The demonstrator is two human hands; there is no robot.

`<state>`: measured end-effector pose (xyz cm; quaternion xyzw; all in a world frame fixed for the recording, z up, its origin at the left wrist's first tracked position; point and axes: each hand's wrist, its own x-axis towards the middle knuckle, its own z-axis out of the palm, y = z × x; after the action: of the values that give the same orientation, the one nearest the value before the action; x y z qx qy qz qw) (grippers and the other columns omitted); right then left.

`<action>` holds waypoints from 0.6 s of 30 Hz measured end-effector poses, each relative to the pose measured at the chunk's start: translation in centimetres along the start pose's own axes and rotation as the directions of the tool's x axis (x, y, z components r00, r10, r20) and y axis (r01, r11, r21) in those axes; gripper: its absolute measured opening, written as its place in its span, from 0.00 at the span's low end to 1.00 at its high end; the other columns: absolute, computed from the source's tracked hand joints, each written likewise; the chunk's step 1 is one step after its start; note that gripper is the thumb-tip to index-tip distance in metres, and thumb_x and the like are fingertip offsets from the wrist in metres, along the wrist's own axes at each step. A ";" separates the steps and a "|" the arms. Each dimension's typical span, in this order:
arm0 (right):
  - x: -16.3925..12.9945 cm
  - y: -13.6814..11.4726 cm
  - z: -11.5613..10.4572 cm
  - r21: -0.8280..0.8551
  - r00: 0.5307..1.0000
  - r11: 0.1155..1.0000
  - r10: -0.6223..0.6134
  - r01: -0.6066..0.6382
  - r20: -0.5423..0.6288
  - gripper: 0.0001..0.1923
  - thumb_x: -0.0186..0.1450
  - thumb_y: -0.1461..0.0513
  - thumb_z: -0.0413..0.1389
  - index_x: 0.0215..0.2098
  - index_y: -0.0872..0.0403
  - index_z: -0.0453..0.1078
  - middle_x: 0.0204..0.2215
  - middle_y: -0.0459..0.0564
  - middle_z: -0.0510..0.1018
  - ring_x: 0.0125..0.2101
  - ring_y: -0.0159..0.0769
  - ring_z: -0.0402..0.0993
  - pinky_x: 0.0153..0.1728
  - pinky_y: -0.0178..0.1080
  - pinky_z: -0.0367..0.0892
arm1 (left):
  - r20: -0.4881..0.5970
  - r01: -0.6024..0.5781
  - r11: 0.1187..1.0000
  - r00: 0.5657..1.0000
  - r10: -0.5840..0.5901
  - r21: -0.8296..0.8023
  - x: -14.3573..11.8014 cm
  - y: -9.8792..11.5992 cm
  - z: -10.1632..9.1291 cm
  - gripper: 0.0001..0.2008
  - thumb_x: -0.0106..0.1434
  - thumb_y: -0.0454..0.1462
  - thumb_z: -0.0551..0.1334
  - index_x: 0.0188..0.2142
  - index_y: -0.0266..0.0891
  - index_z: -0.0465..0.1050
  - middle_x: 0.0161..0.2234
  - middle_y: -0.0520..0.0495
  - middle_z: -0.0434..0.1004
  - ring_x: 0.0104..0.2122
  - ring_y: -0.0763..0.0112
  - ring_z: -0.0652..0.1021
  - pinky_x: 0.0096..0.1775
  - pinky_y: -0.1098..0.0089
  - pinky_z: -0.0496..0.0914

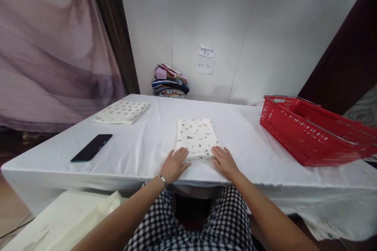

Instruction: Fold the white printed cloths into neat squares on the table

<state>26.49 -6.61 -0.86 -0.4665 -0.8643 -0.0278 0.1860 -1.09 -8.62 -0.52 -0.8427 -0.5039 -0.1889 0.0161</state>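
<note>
A white cloth with small printed figures (198,136) lies folded into a flat rectangle on the table in front of me. My left hand (174,164) rests at its near left corner, fingers stretched out and touching the edge. At the near right corner lies my right hand (225,162), flat, with its fingertips on the fabric. Neither hand grips anything. What the folded cloth is cannot be made out beyond its printed fabric.
A second folded printed cloth (123,111) lies at the far left, with a black phone (92,148) nearer. On the right stands a red plastic basket (306,137). Folded fabrics (170,83) are stacked behind the white-covered table (141,153), against the wall.
</note>
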 end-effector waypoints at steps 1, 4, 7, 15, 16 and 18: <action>-0.2 0.2 -0.1 -0.009 1.000 1.000 0.013 -0.013 -0.001 0.21 0.67 0.58 0.45 0.57 0.53 0.61 0.56 0.53 0.65 0.59 0.40 0.55 0.58 0.52 0.46 | 0.007 0.039 0.999 0.999 -0.038 -0.026 0.0 -0.2 -0.2 0.22 0.65 0.48 0.50 0.56 0.45 0.62 0.58 0.46 0.63 0.58 0.62 0.62 0.57 0.53 0.56; 0.3 -0.2 -0.6 -0.013 0.999 0.999 0.035 -0.035 -0.020 0.21 0.68 0.56 0.44 0.56 0.53 0.62 0.56 0.53 0.65 0.59 0.42 0.53 0.59 0.53 0.43 | 0.003 0.139 0.987 0.990 -0.139 -0.080 1.0 -0.2 -0.8 0.22 0.66 0.48 0.48 0.53 0.43 0.66 0.57 0.45 0.63 0.59 0.61 0.61 0.56 0.53 0.57; 2.0 -1.4 -1.2 0.007 0.999 1.000 0.024 -0.023 -0.038 0.23 0.68 0.53 0.42 0.57 0.55 0.61 0.58 0.54 0.63 0.61 0.42 0.50 0.60 0.51 0.41 | -0.033 0.164 0.981 0.985 -0.168 -0.103 3.1 0.7 -1.2 0.22 0.65 0.48 0.49 0.53 0.42 0.65 0.58 0.43 0.62 0.60 0.60 0.59 0.57 0.54 0.56; 4.1 -1.2 -0.2 0.044 0.987 0.995 0.084 -0.091 0.139 0.27 0.67 0.49 0.42 0.58 0.56 0.60 0.60 0.56 0.59 0.61 0.45 0.48 0.59 0.51 0.43 | 0.075 0.237 0.968 0.970 -0.231 -0.085 6.9 -0.7 0.9 0.24 0.61 0.47 0.55 0.56 0.45 0.61 0.61 0.41 0.56 0.60 0.56 0.58 0.55 0.48 0.56; 4.0 -1.1 0.0 0.048 0.986 0.995 0.085 -0.092 0.142 0.27 0.67 0.49 0.42 0.58 0.56 0.60 0.60 0.56 0.59 0.61 0.45 0.49 0.59 0.51 0.43 | 0.101 0.252 0.964 0.965 -0.243 -0.087 7.0 -1.3 1.3 0.24 0.61 0.48 0.55 0.56 0.45 0.62 0.61 0.41 0.56 0.60 0.55 0.58 0.55 0.47 0.57; 3.8 -0.8 0.3 0.063 0.988 0.994 0.082 -0.091 0.132 0.25 0.67 0.49 0.42 0.56 0.54 0.62 0.59 0.55 0.60 0.61 0.45 0.50 0.59 0.51 0.44 | 0.127 0.262 0.960 0.960 -0.248 -0.102 6.9 -2.1 2.0 0.25 0.60 0.48 0.56 0.55 0.46 0.62 0.61 0.41 0.56 0.60 0.54 0.57 0.54 0.46 0.58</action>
<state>23.83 -3.98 0.31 -0.4977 -0.8539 0.0402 0.1465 0.66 -1.32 -0.40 -0.7794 -0.5964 -0.1710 -0.0867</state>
